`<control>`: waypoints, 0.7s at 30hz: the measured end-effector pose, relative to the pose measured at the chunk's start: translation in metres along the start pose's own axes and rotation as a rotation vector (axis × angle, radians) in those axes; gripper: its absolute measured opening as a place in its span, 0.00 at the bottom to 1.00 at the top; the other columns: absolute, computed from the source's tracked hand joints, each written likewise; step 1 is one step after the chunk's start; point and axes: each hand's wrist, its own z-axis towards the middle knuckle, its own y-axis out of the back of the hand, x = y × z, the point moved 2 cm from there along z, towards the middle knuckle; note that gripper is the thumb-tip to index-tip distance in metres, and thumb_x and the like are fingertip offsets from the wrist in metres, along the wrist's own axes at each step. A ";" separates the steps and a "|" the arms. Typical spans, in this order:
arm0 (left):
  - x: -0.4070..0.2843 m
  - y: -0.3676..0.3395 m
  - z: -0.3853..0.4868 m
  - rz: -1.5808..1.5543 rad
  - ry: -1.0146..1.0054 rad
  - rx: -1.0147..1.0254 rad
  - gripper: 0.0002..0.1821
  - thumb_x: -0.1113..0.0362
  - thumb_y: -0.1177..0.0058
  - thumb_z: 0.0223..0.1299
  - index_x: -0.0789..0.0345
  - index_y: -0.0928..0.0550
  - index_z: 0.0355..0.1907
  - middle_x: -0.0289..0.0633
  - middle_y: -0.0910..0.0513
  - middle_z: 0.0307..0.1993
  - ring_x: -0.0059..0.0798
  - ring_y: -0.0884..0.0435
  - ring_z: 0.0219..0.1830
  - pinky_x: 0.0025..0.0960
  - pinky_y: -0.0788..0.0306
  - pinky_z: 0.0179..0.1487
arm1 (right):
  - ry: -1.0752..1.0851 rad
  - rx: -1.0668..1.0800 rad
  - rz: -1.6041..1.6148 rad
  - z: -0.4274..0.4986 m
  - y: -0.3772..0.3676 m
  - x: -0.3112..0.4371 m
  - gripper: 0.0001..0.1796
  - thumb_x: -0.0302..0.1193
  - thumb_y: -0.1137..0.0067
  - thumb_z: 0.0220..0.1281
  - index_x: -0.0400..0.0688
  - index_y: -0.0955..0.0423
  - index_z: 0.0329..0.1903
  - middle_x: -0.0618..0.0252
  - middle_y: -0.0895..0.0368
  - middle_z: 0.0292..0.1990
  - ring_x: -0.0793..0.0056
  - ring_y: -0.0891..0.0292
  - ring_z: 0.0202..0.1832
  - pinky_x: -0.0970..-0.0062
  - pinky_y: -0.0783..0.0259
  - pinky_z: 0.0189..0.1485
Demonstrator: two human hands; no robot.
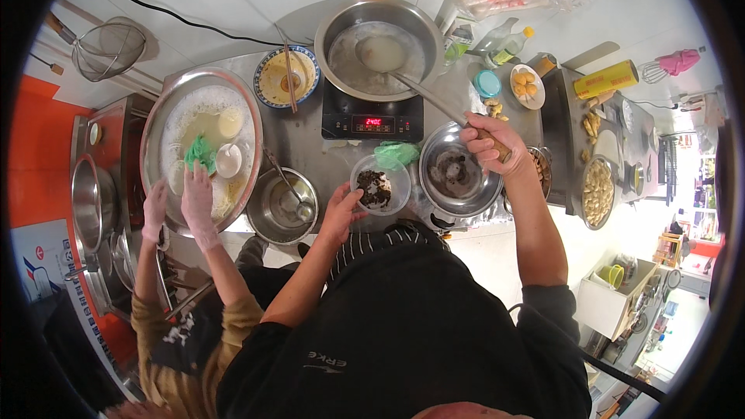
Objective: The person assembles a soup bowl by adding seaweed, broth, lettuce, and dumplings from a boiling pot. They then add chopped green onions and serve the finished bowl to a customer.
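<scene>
My right hand (495, 139) grips the wooden handle of a long ladle (433, 96). Its bowl sits in the cloudy liquid of a large steel pot (320, 49), which stands on a black induction cooker (372, 120) with a lit display. Low in front of me, my left hand (343, 212) holds a clear round plastic tub (401, 189) by its rim. Dark, crumbly bits and some whitish matter lie in the tub. Beneath my right hand is a steel basin (428, 201) with dark residue in a little liquid.
At left, a co-worker's gloved hands (201, 209) work with green mesh in a big soapy basin (154, 122). A steel pot (256, 227) with a ladle, a patterned bowl (262, 73) with chopsticks and a plate of yellow-orange round items (527, 86) stand nearby. Utensils hang on the wall.
</scene>
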 end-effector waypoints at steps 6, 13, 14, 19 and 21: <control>-0.003 0.001 0.002 0.008 0.006 -0.002 0.34 0.56 0.44 0.65 0.65 0.37 0.69 0.40 0.23 0.56 0.30 0.22 0.54 0.37 0.25 0.50 | -0.100 0.184 0.096 0.004 0.014 -0.020 0.18 0.41 0.60 0.79 0.40 0.36 0.36 0.66 0.33 0.27 0.83 0.38 0.18 0.84 0.42 0.11; -0.001 0.003 0.005 0.041 0.018 -0.008 0.28 0.55 0.46 0.67 0.61 0.33 0.66 0.37 0.22 0.56 0.30 0.21 0.54 0.38 0.25 0.50 | -0.145 0.354 0.054 0.000 0.013 -0.039 0.19 0.44 0.61 0.79 0.41 0.36 0.37 0.65 0.32 0.25 0.80 0.38 0.15 0.81 0.41 0.11; -0.001 0.003 0.005 0.042 0.015 -0.003 0.28 0.55 0.46 0.67 0.60 0.33 0.66 0.37 0.22 0.56 0.30 0.21 0.54 0.38 0.25 0.50 | -0.115 0.312 0.043 -0.003 0.009 -0.040 0.17 0.42 0.60 0.78 0.42 0.36 0.37 0.64 0.31 0.26 0.80 0.37 0.16 0.81 0.41 0.11; -0.001 0.004 0.004 0.051 0.004 -0.003 0.26 0.55 0.46 0.67 0.60 0.32 0.65 0.37 0.21 0.56 0.30 0.22 0.54 0.38 0.25 0.49 | 0.181 -0.133 -0.241 -0.021 -0.014 -0.050 0.07 0.34 0.54 0.74 0.44 0.36 0.43 0.64 0.29 0.27 0.81 0.35 0.16 0.80 0.41 0.11; -0.002 0.004 0.003 0.051 -0.002 0.020 0.27 0.55 0.46 0.67 0.60 0.32 0.65 0.37 0.22 0.56 0.30 0.22 0.54 0.37 0.25 0.49 | 0.246 -0.180 -0.428 -0.027 -0.024 -0.054 0.05 0.30 0.53 0.72 0.44 0.36 0.44 0.64 0.29 0.27 0.81 0.35 0.17 0.80 0.42 0.11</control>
